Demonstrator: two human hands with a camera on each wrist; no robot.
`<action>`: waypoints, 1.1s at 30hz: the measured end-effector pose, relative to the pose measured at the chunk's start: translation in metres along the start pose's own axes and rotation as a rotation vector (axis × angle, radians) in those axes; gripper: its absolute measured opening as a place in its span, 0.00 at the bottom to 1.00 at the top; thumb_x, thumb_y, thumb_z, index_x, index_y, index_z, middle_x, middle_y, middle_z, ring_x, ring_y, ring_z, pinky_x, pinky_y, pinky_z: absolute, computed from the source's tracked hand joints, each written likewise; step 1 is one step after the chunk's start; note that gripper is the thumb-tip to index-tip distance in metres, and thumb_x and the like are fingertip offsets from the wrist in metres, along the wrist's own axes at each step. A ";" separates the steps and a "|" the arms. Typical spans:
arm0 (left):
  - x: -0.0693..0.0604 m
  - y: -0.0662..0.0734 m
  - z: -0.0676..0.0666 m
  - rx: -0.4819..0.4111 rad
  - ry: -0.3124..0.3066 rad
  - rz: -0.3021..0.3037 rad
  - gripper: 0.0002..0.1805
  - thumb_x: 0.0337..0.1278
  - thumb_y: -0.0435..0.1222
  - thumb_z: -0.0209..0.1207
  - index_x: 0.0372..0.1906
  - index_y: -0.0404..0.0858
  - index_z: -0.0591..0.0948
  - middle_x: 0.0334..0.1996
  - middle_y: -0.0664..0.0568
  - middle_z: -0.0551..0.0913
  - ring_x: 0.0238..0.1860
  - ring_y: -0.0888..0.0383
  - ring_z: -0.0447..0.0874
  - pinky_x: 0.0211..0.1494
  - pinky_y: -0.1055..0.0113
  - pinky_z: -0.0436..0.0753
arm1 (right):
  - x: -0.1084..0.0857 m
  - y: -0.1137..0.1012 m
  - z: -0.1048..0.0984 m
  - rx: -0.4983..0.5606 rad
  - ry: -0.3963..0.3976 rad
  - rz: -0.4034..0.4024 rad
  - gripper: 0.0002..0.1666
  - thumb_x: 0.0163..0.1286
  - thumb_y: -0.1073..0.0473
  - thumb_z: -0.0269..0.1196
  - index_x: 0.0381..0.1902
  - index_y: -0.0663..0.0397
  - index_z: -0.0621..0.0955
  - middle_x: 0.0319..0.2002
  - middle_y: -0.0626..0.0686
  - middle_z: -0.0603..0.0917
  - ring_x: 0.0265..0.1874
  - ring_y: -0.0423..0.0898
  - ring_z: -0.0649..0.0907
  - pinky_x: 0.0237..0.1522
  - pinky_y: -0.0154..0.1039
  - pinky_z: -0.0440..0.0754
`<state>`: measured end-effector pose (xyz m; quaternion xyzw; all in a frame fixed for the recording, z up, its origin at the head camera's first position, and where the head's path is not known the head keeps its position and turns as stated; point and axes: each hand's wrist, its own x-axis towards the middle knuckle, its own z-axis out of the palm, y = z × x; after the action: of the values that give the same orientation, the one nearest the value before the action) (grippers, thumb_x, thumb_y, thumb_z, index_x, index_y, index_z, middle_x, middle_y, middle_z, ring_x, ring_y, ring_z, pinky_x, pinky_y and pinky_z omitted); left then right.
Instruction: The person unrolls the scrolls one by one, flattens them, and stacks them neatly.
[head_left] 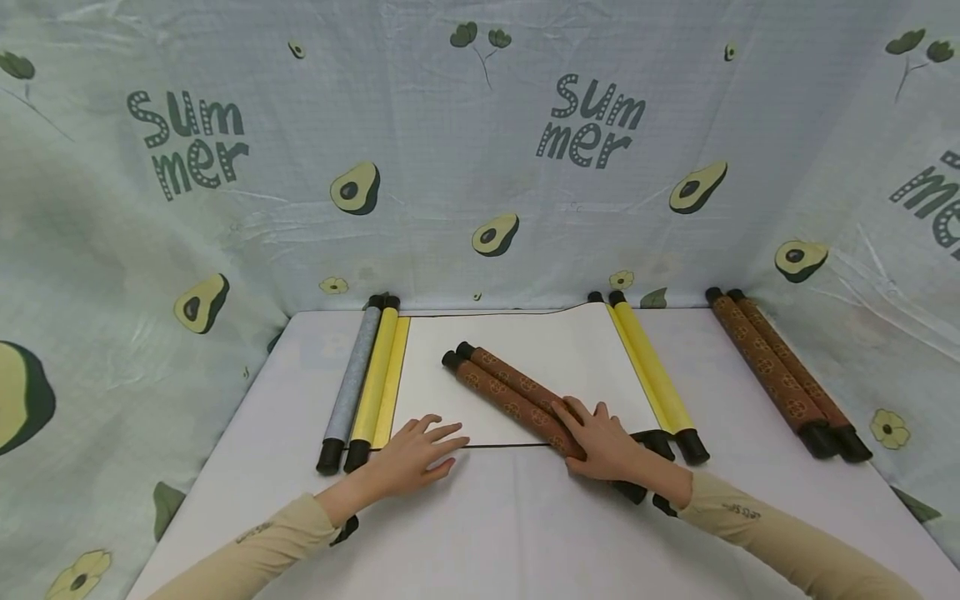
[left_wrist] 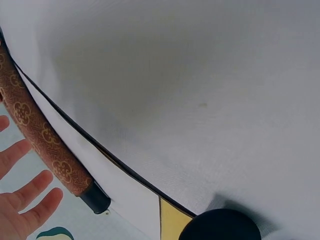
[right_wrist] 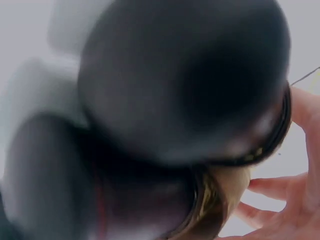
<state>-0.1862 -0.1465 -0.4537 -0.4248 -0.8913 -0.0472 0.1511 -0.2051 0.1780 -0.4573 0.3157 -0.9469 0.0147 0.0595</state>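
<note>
A pair of brown patterned rolls with black end caps lies slantwise over a white sheet that has yellow rolled ends. My right hand grips the lower right part of this pair, its fingers spread over the top and the thumb at the near side. In the right wrist view two black caps loom large beside the right hand. My left hand hovers at the sheet's lower left corner with fingers spread, holding nothing. The left wrist view shows its fingers near a brown roll.
Left of the sheet lie a yellow roll and a grey-blue roll. Another yellow roll lies on its right. Two more brown rolls rest at the table's right edge. A cloth printed with avocados hangs behind.
</note>
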 end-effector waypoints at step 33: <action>0.027 0.026 0.004 -0.511 -0.137 -0.221 0.17 0.60 0.37 0.49 0.54 0.38 0.74 0.46 0.48 0.80 0.48 0.52 0.77 0.50 0.59 0.75 | 0.026 -0.005 -0.026 0.396 -0.367 0.035 0.44 0.61 0.44 0.57 0.67 0.57 0.54 0.55 0.64 0.65 0.34 0.48 0.74 0.32 0.41 0.74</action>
<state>-0.1831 -0.1091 -0.4507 -0.3513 -0.8997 -0.2576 -0.0274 -0.2202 0.1603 -0.4286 0.3024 -0.9258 0.1431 -0.1760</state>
